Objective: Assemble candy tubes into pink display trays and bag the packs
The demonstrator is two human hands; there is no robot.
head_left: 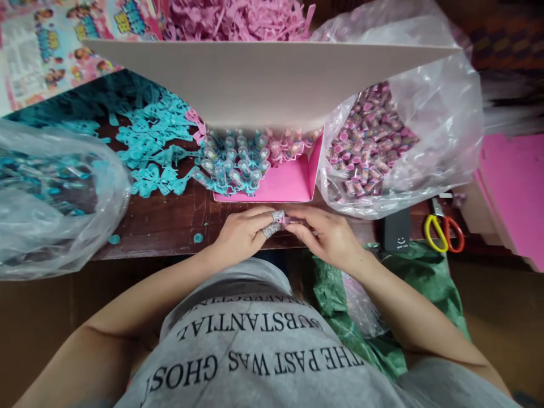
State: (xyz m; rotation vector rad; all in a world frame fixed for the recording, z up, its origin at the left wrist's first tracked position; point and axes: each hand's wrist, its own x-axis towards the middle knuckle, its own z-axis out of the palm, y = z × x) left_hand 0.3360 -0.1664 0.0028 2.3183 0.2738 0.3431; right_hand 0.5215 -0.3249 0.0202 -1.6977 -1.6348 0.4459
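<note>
Close in front of my body, just short of an open pink box point(291, 180), my two hands meet fingertip to fingertip. My left hand point(244, 233) has silvery grey wrapping on its thumb and finger, and these pinch the left end of a small pink plastic piece point(285, 221). From the other side, my right hand point(329, 233) is closed on the right end of the same piece. Fingers cover most of it. Inside the box stand rows of clear capsules on blue bases point(232, 161), with capsules on pink bases point(284, 146) at the back right.
Blue plastic parts point(155, 127) are heaped left of the box, pink ones point(242, 20) behind it. Clear bags hold blue capsules point(42, 175) at left and pink capsules point(368, 150) at right. Scissors point(444, 226) lie beside a black object point(396, 231) at the table's right edge.
</note>
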